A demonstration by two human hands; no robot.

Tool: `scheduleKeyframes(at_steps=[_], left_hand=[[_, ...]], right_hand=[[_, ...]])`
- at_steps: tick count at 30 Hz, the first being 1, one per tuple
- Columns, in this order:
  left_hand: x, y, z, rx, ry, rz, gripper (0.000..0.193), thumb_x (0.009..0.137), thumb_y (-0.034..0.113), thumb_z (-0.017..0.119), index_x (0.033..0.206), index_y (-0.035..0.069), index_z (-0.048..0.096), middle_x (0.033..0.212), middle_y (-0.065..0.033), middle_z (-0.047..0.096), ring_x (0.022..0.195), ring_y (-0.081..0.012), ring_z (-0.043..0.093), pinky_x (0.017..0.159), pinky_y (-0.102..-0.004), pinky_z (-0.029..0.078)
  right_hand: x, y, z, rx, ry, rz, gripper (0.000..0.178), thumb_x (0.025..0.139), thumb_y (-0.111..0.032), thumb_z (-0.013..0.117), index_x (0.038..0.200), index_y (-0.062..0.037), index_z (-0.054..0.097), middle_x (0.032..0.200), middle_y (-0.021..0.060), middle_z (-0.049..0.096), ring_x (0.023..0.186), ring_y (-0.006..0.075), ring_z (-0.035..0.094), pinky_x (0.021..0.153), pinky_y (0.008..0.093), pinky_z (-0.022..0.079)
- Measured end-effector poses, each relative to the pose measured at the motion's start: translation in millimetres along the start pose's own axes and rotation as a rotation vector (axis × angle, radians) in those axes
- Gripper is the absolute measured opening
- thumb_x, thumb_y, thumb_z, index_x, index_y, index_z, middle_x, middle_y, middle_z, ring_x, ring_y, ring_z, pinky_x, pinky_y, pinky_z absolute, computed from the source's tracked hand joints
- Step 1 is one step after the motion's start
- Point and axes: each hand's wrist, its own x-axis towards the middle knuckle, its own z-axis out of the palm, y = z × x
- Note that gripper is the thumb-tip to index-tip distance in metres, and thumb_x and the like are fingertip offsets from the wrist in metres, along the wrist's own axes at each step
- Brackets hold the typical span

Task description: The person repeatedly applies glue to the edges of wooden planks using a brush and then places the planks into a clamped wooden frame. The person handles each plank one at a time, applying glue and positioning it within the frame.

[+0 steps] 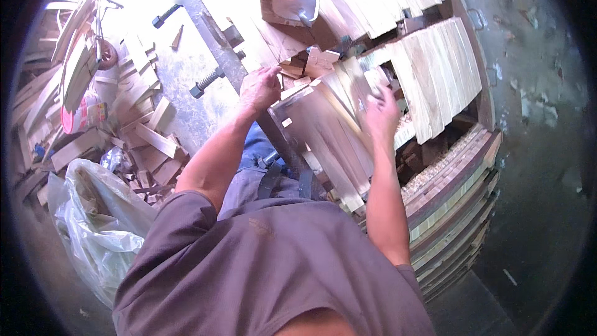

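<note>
My left hand [260, 89] is beside the long metal bar [214, 40], fingers bent and drawn together. What they hold, if anything, cannot be made out. My right hand [382, 115] is over the wooden strips, its fingers smeared by motion. A small pale wood block [375, 78] is at its fingertips; whether it is gripped is unclear. Between my forearms lies a row of brownish wooden strips [323, 127] side by side, next to the bar. Small wood offcuts [320, 62] lie loosely beyond them.
Large bolts [208, 82] stick out from the bar's left side. Pale board panels [438, 74] lie on stacked wooden layers [457, 193] at the right. An open scoop-shaped container [289, 7] stands at the back. Scrap wood [155, 140] and a clear plastic bag [102, 218] are at the left.
</note>
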Motion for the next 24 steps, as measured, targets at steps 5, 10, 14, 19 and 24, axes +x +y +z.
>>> scheduleKeyframes(at_steps=[5, 10, 14, 19, 24], left_hand=[[-1, -13, 4, -0.039, 0.03, 0.184, 0.027, 0.082, 0.011, 0.056, 0.106, 0.006, 0.067, 0.091, -0.0149, 0.069, 0.09, -0.0329, 0.066, 0.084, -0.0443, 0.052], [-6, -17, 3, -0.055, 0.064, 0.217, 0.025, 0.077, 0.01, 0.062, 0.102, 0.005, 0.065, 0.089, -0.0115, 0.066, 0.092, -0.0307, 0.065, 0.085, -0.0428, 0.051], [-5, -18, -1, -0.065, 0.06, 0.195, 0.021, 0.077, 0.012, 0.063, 0.098, 0.006, 0.063, 0.088, -0.0114, 0.065, 0.092, -0.0301, 0.064, 0.084, -0.0425, 0.051], [-6, -20, -1, -0.092, 0.077, 0.21, 0.022, 0.079, 0.008, 0.066, 0.101, 0.005, 0.065, 0.084, -0.012, 0.064, 0.085, -0.0315, 0.063, 0.078, -0.0428, 0.052], [-2, -18, -4, -0.102, 0.073, 0.211, 0.022, 0.079, 0.009, 0.066, 0.101, 0.005, 0.066, 0.084, -0.0123, 0.064, 0.085, -0.0317, 0.063, 0.078, -0.0429, 0.052]], right_hand=[[62, -90, 88, -0.262, -0.182, -0.357, 0.055, 0.086, -0.012, 0.07, 0.139, -0.0158, 0.058, 0.101, 0.0167, 0.073, 0.093, 0.0314, 0.071, 0.086, 0.0415, 0.055], [104, -108, 148, -0.443, -0.221, -0.442, 0.045, 0.089, -0.014, 0.067, 0.133, -0.0137, 0.062, 0.107, 0.0183, 0.071, 0.1, 0.0348, 0.069, 0.089, 0.0451, 0.054], [125, -127, 152, -0.434, -0.177, -0.495, 0.023, 0.091, -0.01, 0.06, 0.112, -0.0078, 0.068, 0.102, 0.0189, 0.07, 0.093, 0.04, 0.067, 0.083, 0.0497, 0.053], [147, -166, 145, -0.629, -0.319, -0.512, 0.021, 0.092, -0.014, 0.056, 0.109, -0.0068, 0.067, 0.104, 0.0225, 0.071, 0.096, 0.0414, 0.069, 0.084, 0.05, 0.054], [156, -166, 153, -0.312, -0.252, -0.406, 0.021, 0.093, -0.019, 0.057, 0.102, -0.007, 0.071, 0.096, 0.0215, 0.073, 0.094, 0.038, 0.071, 0.082, 0.0462, 0.056]])
